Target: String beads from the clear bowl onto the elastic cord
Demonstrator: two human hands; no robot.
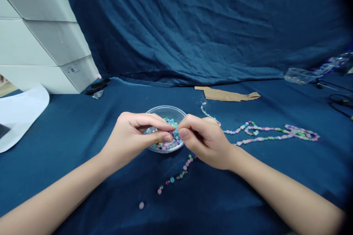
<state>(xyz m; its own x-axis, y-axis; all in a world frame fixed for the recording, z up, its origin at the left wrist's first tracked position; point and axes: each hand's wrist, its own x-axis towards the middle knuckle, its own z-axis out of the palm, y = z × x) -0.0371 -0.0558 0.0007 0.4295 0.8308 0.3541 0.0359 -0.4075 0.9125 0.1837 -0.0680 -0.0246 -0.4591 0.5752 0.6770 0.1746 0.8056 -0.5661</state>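
Over a clear round bowl (167, 108) of small pastel beads (171, 143), my two hands meet with their fingertips almost touching. My left hand (138, 132) pinches a small dark bead (172, 133) between thumb and fingers. Curled closed, my right hand (205, 139) pinches thumb against forefinger; what sits in that pinch is too small to make out. A string of beads (259, 139) runs out from behind my right hand across the cloth to the right. Below the hands, more strung beads (179, 177) trail toward me, with one pink bead (141, 205) apart.
White boxes (41, 40) are stacked at the back left, by a white sheet (24, 117) and small black items (97, 86). A torn cardboard strip (228, 94) lies behind the bowl. At the far right are a clear plastic tray (299, 76) and black cables (340, 101).
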